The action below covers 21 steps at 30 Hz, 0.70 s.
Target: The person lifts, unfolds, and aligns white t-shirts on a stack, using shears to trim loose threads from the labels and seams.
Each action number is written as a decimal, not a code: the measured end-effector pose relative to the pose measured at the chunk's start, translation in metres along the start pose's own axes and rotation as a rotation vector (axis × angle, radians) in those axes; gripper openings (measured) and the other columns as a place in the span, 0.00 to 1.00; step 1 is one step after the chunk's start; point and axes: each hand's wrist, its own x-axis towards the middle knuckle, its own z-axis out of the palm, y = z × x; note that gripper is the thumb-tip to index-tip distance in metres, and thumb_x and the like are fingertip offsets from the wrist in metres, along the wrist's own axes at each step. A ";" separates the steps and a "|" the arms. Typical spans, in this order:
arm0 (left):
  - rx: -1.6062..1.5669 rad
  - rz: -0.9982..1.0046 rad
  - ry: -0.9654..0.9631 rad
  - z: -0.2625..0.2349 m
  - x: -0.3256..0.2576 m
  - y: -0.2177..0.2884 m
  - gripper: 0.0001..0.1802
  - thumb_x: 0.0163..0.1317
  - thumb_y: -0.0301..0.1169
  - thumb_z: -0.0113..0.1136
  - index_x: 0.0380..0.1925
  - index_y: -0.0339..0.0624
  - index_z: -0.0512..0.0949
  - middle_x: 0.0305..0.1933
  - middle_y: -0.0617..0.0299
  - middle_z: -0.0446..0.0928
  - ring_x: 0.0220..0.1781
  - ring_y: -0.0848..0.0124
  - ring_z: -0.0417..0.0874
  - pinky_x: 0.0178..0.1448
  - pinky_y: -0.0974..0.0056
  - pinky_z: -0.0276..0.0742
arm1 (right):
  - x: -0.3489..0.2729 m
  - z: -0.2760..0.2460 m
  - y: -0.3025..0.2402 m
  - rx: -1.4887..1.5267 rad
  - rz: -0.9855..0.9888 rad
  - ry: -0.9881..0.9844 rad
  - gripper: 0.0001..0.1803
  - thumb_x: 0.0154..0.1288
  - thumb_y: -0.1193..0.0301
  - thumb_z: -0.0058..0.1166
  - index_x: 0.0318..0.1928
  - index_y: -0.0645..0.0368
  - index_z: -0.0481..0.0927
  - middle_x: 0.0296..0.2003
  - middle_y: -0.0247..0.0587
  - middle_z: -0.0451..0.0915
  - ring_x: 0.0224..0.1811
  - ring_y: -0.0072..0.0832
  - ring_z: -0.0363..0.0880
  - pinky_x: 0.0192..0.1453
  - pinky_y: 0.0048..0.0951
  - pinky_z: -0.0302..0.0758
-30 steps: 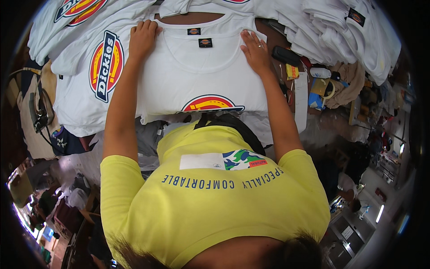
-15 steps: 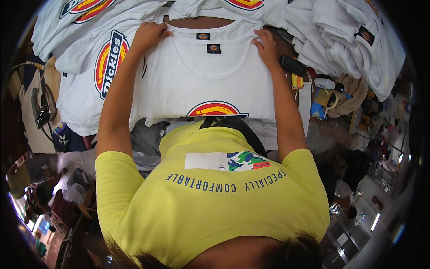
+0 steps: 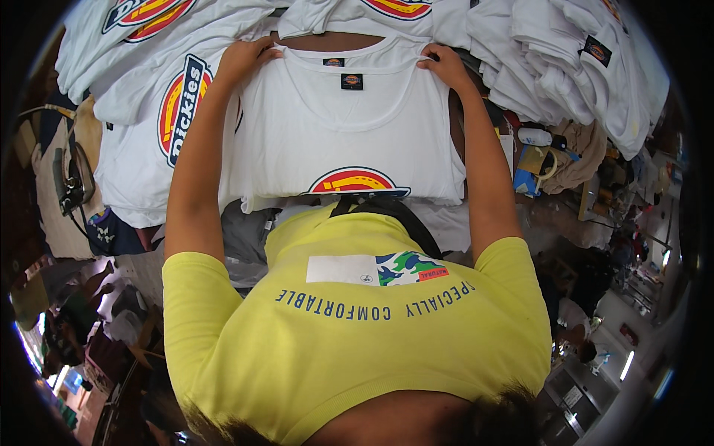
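Note:
A white tank top (image 3: 327, 145) with a scoop neck lies spread in front of me, a printed emblem (image 3: 355, 181) in red and yellow near its folded lower edge. My left hand (image 3: 249, 62) is closed on its left shoulder, fingers bent over the fabric. At the right shoulder, my right hand (image 3: 446, 67) pinches the strap between thumb and fingers. Two dark neck labels show, one on a front layer (image 3: 352, 82) and one partly covered behind it (image 3: 334, 62). I cannot tell whether the layers belong to one garment or two.
Printed white garments (image 3: 134, 160) lie at the left, and a heap of white garments (image 3: 535, 67) fills the far right. Beside it are a tape roll (image 3: 548, 165), a white bottle (image 3: 534, 137) and brown cloth (image 3: 586, 152). A cabled dark device (image 3: 71, 189) sits at far left.
My right hand has shifted slightly and tightened into a pinch on the strap. My right forearm has swung outward. The tank top's neckline and right edge have shifted; the rear label is more covered.

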 end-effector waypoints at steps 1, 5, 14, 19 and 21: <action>-0.041 -0.011 0.019 0.000 -0.002 0.001 0.21 0.55 0.51 0.53 0.35 0.46 0.76 0.25 0.55 0.78 0.27 0.55 0.78 0.32 0.58 0.70 | -0.001 0.000 0.000 0.014 0.015 0.007 0.16 0.45 0.67 0.63 0.35 0.62 0.76 0.29 0.41 0.78 0.35 0.34 0.75 0.43 0.28 0.69; -0.132 -0.061 0.073 -0.001 -0.004 0.007 0.21 0.55 0.52 0.53 0.34 0.45 0.75 0.25 0.52 0.77 0.29 0.54 0.78 0.34 0.58 0.70 | -0.005 0.000 0.005 0.106 0.106 0.053 0.15 0.47 0.67 0.62 0.34 0.61 0.76 0.29 0.40 0.78 0.33 0.30 0.74 0.40 0.26 0.69; -0.431 -0.108 -0.168 -0.024 0.010 -0.006 0.18 0.58 0.46 0.54 0.29 0.41 0.73 0.25 0.68 0.71 0.29 0.76 0.69 0.38 0.70 0.66 | 0.002 -0.026 -0.008 0.234 0.069 -0.055 0.13 0.49 0.68 0.62 0.32 0.62 0.76 0.23 0.29 0.74 0.27 0.17 0.69 0.37 0.19 0.66; -0.427 -0.122 -0.231 -0.037 0.013 -0.005 0.16 0.60 0.44 0.54 0.27 0.41 0.73 0.23 0.71 0.69 0.28 0.81 0.66 0.37 0.73 0.66 | 0.005 -0.041 -0.019 0.257 0.071 -0.111 0.13 0.49 0.68 0.62 0.32 0.61 0.77 0.26 0.26 0.73 0.30 0.17 0.69 0.39 0.19 0.65; -0.426 -0.122 -0.219 -0.041 0.010 -0.004 0.16 0.60 0.44 0.54 0.27 0.41 0.73 0.23 0.71 0.69 0.28 0.81 0.66 0.37 0.73 0.66 | 0.006 -0.041 -0.017 0.251 0.049 -0.096 0.13 0.49 0.68 0.62 0.33 0.61 0.77 0.27 0.27 0.74 0.30 0.17 0.69 0.39 0.19 0.66</action>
